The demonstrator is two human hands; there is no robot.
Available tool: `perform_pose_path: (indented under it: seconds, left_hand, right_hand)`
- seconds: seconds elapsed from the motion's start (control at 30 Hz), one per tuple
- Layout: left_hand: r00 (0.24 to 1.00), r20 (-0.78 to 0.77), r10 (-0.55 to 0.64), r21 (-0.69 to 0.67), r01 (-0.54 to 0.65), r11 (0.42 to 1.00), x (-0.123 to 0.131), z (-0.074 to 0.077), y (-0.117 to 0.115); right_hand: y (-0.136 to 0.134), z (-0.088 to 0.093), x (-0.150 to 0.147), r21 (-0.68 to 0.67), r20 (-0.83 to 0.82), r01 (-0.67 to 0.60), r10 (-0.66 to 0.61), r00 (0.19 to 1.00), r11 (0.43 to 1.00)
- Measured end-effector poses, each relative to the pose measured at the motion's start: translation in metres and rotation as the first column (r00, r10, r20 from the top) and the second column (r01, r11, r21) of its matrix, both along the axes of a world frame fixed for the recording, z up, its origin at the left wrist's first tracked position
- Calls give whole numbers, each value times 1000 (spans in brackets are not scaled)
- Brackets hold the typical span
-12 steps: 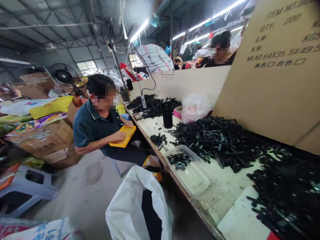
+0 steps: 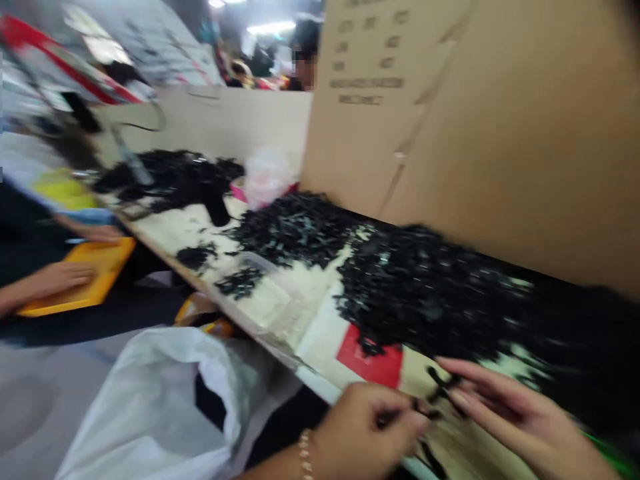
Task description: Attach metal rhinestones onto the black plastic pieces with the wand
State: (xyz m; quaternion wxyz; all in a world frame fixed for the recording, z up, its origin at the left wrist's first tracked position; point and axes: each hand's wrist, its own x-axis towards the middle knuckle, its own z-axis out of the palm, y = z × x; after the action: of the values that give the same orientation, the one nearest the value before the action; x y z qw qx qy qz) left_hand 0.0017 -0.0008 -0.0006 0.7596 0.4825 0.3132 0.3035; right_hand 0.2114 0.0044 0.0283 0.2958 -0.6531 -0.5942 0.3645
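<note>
At the lower edge of the head view, my left hand (image 2: 363, 427) is closed in a pinch around a small dark strip-like piece (image 2: 424, 408). Just to its right, my right hand (image 2: 523, 410) grips another thin black piece (image 2: 436, 381) between thumb and fingers. The two pieces are close together; blur hides whether they touch. Both hands are over the table's near edge, in front of a large heap of black strip-like parts (image 2: 425, 293). A red patch (image 2: 370, 357) lies on the tabletop beyond my left hand.
A clear plastic tray (image 2: 280, 300) with some black parts stands further left, near another heap (image 2: 295, 230). A tall cardboard sheet (image 2: 475, 133) rises behind. An open white sack (image 2: 150, 400) is below the table edge. At left, a co-worker's hands hold a yellow tray (image 2: 107, 267).
The view has swung right and down, with blur. My two hands, out of sight before, now show at the bottom with black pieces in them. The co-worker has shifted to the left edge.
</note>
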Motion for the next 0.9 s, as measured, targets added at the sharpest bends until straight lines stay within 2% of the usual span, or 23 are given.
perform_pose_path:
  seconds: [0.1,0.17,0.23,0.37,0.57,0.73,0.9]
  left_hand:
    - [996,12,-85,-207,86,975,5,3,0]
    - [989,24,-145,-278,146,950,9,8,-1]
    - [987,6,-158,-312,152,938,14,15,-4]
    - [989,22,-143,-360,142,922,25,22,-8]
    - [987,26,-161,-372,159,915,38,19,-9]
    - [987,11,-163,-384,155,910,48,18,-10]
    - [983,-57,-177,-321,150,935,57,13,-11]
  right_hand:
    - [-12,8,7,-102,-251,23,-48,967,995]
    - [-11,9,5,-121,-381,-2,-44,924,993]
    - [-10,9,4,-128,-453,-53,-11,891,990]
    - [-14,6,9,-131,-519,-140,52,853,982]
    - [-20,-3,27,-158,-590,-150,28,807,976]
    - [-22,0,35,-159,-632,-198,54,773,967]
    - [-23,0,42,-131,-570,-179,73,818,975]
